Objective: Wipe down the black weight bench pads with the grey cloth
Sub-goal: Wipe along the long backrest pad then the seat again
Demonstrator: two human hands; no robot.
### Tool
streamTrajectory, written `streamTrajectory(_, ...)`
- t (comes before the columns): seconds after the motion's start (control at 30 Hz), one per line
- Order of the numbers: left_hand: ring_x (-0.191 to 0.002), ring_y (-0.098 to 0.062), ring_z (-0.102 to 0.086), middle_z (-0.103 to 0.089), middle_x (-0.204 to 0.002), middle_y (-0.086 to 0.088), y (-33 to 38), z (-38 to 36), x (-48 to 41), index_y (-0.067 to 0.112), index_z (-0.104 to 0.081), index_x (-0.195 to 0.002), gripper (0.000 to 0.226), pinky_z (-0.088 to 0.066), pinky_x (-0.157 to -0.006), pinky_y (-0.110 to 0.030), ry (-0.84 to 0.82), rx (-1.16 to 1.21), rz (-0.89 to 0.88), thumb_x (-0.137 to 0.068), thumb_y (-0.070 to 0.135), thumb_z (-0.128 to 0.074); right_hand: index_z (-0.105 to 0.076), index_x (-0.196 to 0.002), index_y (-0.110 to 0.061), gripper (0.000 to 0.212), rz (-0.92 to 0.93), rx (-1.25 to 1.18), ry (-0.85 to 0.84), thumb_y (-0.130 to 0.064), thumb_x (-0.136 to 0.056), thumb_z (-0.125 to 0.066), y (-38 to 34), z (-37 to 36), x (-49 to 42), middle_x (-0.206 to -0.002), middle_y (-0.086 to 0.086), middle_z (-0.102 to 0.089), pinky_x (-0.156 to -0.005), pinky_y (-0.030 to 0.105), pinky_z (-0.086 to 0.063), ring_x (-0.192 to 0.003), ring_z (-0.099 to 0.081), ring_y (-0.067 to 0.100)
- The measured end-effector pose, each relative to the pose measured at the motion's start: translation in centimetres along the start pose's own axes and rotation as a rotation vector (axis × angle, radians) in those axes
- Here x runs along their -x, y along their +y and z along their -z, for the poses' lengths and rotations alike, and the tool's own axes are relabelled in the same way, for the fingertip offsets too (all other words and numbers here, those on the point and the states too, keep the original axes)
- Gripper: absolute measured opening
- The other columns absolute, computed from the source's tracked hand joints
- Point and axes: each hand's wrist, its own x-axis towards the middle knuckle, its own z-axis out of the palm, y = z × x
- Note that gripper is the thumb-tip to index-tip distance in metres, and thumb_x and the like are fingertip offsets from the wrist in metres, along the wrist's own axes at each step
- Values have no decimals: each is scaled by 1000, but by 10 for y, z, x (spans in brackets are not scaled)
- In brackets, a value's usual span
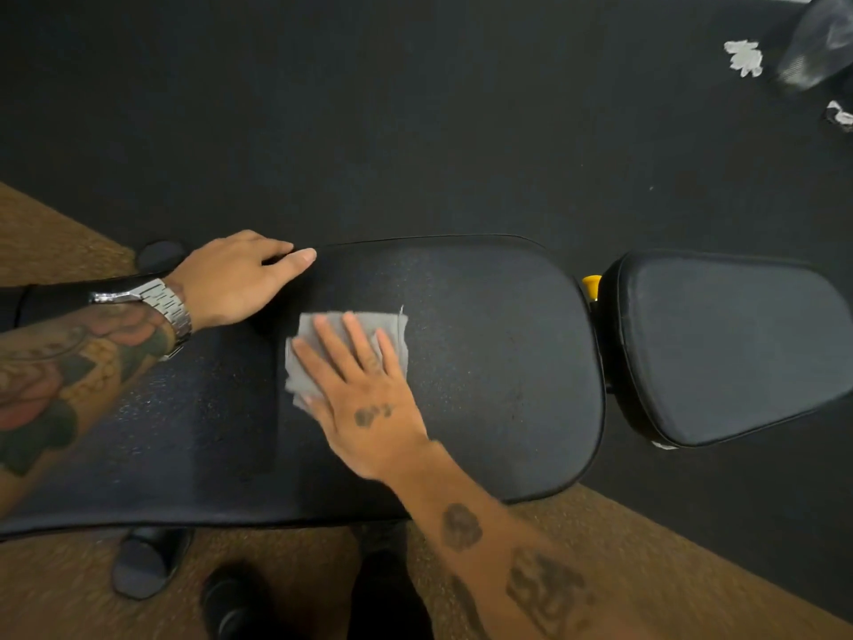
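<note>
A long black back pad [484,362] runs across the middle of the view, speckled with droplets on its left half. A smaller black seat pad [729,348] lies to its right, across a gap. My right hand [364,399] lies flat, fingers spread, pressing a folded grey cloth [397,325] onto the middle of the back pad. My left hand [231,279], with a silver watch on the wrist, rests palm down on the far edge of the back pad, just left of the cloth and holding nothing.
A yellow knob [591,285] shows in the gap between the pads. Black rubber flooring [415,108] lies beyond the bench, brown carpet [623,547] on the near side. Crumpled white paper [744,57] and a black bag [817,43] sit at the far right. Bench feet [147,565] and my shoes are below.
</note>
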Motion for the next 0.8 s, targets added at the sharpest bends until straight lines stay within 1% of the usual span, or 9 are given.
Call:
streamTrajectory(0.1, -141, -28, -37, -42, -153, 2, -5, 2, 2, 29, -47, -145, 72, -28, -111, -40, -20, 13, -3, -91, 72, -27, -21, -157, -26, 57, 33, -14, -4, -43, -104, -30, 15, -6, 56, -166, -1, -13, -123, 48, -9, -154, -5, 23)
streamTrajectory(0.17, -143, -27, -35, -39, -155, 4, -6, 4, 2, 29, -44, -146, 74, -27, -112, -41, -30, 24, -10, -90, 74, -26, -30, -155, -23, 56, -66, -44, 51, -44, -103, -31, 44, -4, 91, -164, 0, -23, -121, 47, -13, -152, -17, 25)
streamTrajectory(0.2, -143, -26, -34, -38, -156, 4, -5, 4, 3, 29, -43, -147, 75, -27, -112, -40, -34, 28, -14, -90, 74, -27, -31, -154, -22, 56, -137, -49, 71, -45, -103, -29, 63, -1, 106, -163, 1, -24, -121, 46, -10, -151, -19, 26)
streamTrajectory(0.3, -144, -25, -33, -37, -156, 4, -6, 2, 3, 28, -43, -147, 76, -26, -112, -40, -24, 39, -20, -90, 74, -26, -19, -157, -26, 57, -339, -40, 39, -47, -104, -21, 119, 14, 128, -166, -3, -11, -123, 39, 2, -154, -5, 20)
streamTrajectory(0.37, -143, -25, -35, -39, -155, 4, -7, 2, 2, 29, -45, -146, 75, -27, -111, -41, -16, 44, -21, -90, 74, -25, -14, -156, -30, 56, -408, -49, 66, -47, -103, -20, 147, 22, 115, -166, -7, -7, -123, 38, 3, -154, 2, 16)
streamTrajectory(0.5, -141, -27, -38, -45, -152, 1, -12, 5, 2, 33, -50, -141, 66, -27, -112, -41, -10, 129, -28, -93, 71, -25, -13, -158, -27, 57, -537, -43, 177, -46, -104, -18, 169, 38, 49, -167, -2, -4, -124, 47, 0, -154, 5, 21)
streamTrajectory(0.57, -143, -27, -36, -46, -153, 1, -19, 13, -3, 30, -50, -142, 67, -25, -115, -39, -26, 201, 0, -93, 70, -26, -13, -158, -25, 57, -604, -102, 194, -43, -106, -23, 163, 45, 13, -167, -2, -2, -123, 47, 2, -153, 8, 22)
streamTrajectory(0.67, -141, -23, -41, -56, -144, 4, -42, 24, -9, 29, -54, -140, 73, -24, -118, -38, -43, 260, 46, -91, 75, -24, -16, -158, -24, 56, -557, -89, 179, -42, -106, -25, 129, 48, -41, -167, -3, -6, -121, 47, 3, -153, 7, 26)
streamTrajectory(0.8, -138, -18, -44, -60, -139, 7, -72, 22, -5, 28, -63, -130, 65, -25, -120, -39, -10, 375, 100, -94, 69, -28, -17, -157, -24, 57, -316, -17, 87, -44, -105, -29, 49, 29, -92, -167, -2, -8, -119, 51, 2, -153, 4, 30)
